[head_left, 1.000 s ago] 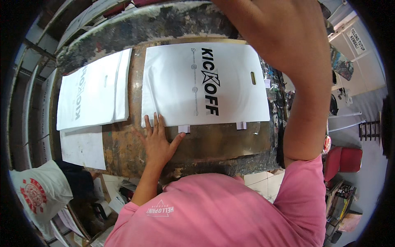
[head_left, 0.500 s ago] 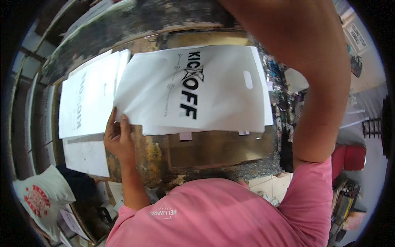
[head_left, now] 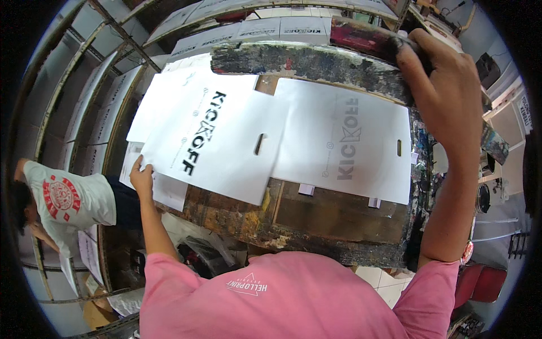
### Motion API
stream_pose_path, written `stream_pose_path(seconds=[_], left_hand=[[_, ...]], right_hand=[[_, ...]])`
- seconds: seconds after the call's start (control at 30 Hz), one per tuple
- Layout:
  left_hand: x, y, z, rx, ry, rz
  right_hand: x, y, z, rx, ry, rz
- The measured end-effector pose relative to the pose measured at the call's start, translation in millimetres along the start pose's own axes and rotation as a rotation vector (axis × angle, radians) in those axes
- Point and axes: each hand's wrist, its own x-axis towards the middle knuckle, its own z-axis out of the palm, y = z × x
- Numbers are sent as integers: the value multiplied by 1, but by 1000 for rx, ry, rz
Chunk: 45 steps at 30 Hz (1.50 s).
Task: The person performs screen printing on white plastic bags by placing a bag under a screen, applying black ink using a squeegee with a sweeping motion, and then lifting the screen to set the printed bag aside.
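Observation:
My left hand (head_left: 142, 176) pinches the lower left corner of a white die-cut bag (head_left: 237, 152) with bold black lettering and a handle slot. This bag lies tilted over the left side of the table, partly over other white sheets (head_left: 169, 90). To its right lies a second white bag (head_left: 372, 147), flat, with pale grey mirrored lettering; the first bag's edge meets or slightly overlaps it. My right hand (head_left: 446, 85) is raised at the far right, curled round the end of a paint-smeared bar (head_left: 361, 37) with a dark red patch. Beside this bar runs a black-crusted frame edge (head_left: 310, 61).
Metal racks (head_left: 107, 90) holding white printed bags stand left and behind. A person in a white shirt (head_left: 62, 198) bends at the left rack. The worktable (head_left: 339, 217) is paint-stained, with small white tabs (head_left: 306, 189) below the second bag. A red chair (head_left: 480, 282) stands lower right.
My left hand has drawn the black-lettered bag leftward, exposing the grey-lettered one. My view has shifted, bringing my right hand, the racks and more of the person into sight.

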Motion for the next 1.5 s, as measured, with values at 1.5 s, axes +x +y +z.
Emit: stream_pose_path(seconds=[1.5], left_hand=[[-290,261,87,-1146,-861,-928]], right_hand=[[-10,138,380,209,-510,-100]])
